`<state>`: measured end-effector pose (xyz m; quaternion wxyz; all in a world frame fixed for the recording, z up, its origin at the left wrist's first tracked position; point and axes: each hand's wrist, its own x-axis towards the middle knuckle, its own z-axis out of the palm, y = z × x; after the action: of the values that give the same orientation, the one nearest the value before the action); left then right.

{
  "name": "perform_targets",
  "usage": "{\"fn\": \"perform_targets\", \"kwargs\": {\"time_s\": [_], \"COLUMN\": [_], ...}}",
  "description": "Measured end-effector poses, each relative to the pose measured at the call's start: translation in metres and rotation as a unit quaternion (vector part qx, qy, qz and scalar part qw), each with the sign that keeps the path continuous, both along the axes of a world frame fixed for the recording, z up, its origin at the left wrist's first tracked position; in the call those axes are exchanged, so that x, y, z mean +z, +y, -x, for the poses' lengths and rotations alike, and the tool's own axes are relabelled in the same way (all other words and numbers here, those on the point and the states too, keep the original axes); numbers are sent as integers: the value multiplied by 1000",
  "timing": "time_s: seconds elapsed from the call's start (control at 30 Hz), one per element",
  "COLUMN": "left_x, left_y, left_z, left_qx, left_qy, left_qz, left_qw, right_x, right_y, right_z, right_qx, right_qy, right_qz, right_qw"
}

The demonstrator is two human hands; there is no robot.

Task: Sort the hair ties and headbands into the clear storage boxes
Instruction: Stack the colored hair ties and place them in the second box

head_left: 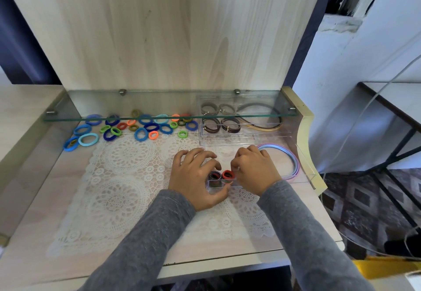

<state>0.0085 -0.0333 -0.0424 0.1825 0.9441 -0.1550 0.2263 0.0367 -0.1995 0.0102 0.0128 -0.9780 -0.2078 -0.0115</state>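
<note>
Left hand (193,176) grips clear box (216,187), right hand (255,170) pinches red tie (228,173).

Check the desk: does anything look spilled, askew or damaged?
Nothing looks damaged. Loose hair ties lie scattered at the back left, not yet sorted. In the small box at the front, the red hair tie sticks up above the rim.

Bright, soft daylight here, and I read it strongest on the white wall (341,74) at right. Only faint shadow lies on the tabletop (34,245). Pale sheen on the glass shelf (170,117). Left hand (193,176) and right hand (255,172) are slightly smeared, and the frame edges bow outward.
</note>
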Motion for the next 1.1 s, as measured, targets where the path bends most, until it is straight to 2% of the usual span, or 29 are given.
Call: {"fn": "perform_targets", "kwargs": {"time_s": [0.13,0.27,0.4,0.57,0.77,0.93,1.1], "left_x": [1,6,4,5,1,1,3], "left_y": [2,8,26,63,114,141,151], "left_z": [0,-1,-1,2,4,5,0], "left_qx": [9,69,142,213,281,325,325], "left_qy": [-27,-63,-54,-62,-27,-8,13], "left_qz": [43,143,183,109,32,16,-19], "left_qw": [999,985,971,969,959,946,946], "right_x": [1,3,7,-3,-17,-33,-44], "right_y": [-1,9,32,80,130,154,169], "right_z": [1,1,6,12,13,-3,-23], "right_qx": [-23,-50,-65,-4,57,5,-95], "right_qy": [-11,-41,-70,-127,-72,-14,-13], "right_qz": [-6,-10,-98,-179,-191,-154,-134], "right_qw": [1000,998,991,976,977,988,986]}}
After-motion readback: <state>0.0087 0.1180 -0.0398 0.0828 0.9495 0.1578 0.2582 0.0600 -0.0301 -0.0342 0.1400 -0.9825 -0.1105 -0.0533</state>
